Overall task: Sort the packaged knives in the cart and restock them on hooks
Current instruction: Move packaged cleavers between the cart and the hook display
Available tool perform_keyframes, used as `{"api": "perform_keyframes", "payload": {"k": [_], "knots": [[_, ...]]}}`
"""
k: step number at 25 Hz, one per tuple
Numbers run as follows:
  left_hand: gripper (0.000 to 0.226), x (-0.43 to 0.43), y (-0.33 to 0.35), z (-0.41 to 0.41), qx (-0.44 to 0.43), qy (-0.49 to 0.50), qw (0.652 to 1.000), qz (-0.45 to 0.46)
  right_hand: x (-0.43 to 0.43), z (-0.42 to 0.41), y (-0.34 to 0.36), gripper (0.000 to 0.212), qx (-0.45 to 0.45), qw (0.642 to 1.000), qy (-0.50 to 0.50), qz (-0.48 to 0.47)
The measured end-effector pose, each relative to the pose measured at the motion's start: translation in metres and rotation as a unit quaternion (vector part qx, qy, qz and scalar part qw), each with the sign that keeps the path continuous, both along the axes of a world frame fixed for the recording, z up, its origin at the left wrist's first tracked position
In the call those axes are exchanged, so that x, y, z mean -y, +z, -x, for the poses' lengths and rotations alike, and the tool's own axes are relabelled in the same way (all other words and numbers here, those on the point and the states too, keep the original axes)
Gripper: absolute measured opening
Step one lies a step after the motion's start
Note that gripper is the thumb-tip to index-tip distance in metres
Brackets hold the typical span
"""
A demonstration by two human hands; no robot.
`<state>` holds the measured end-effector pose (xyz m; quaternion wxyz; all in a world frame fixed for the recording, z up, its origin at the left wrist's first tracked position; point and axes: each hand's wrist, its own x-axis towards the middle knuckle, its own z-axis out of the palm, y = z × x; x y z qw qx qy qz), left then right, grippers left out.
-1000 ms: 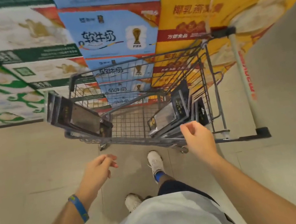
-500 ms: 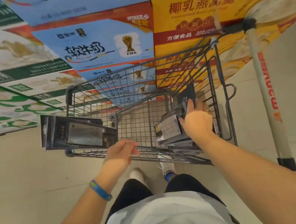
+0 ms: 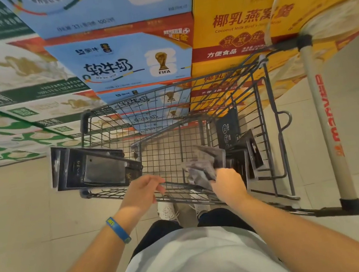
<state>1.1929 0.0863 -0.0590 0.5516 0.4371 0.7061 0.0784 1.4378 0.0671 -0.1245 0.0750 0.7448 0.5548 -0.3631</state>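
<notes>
One cart (image 3: 274,121) is carrying two knife-pack stacks (image 3: 95,169); right hand (image 3: 227,182) is clamping one blurred pack (image 3: 201,165); left hand (image 3: 139,194) fingers (image 3: 158,186) are curling at the near rim (image 3: 181,185), grip unclear

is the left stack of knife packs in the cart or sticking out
Sticking out: the stack lies across the cart rim, overhanging the floor.

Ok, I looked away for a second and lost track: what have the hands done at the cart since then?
The right hand reached into the right stack of knife packages and has drawn back toward the person gripping one blurred package. The left hand came forward to the near rim of the cart; whether it grips is unclear. The left stack stayed put.
</notes>
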Motion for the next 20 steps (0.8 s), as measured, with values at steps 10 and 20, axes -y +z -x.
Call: {"api": "perform_keyframes", "payload": {"k": [10, 20], "knots": [[0.117, -0.059, 0.028, -0.001, -0.007, -0.253, 0.954, -0.161, -0.107, -0.005, 0.162, 0.019, 0.079, 0.906, 0.415, -0.019], [0.039, -0.104, 0.110, -0.015, 0.221, -0.014, 0.927, -0.303, -0.195, 0.017, 0.341, 0.035, -0.056, 0.922, 0.306, -0.232]]}}
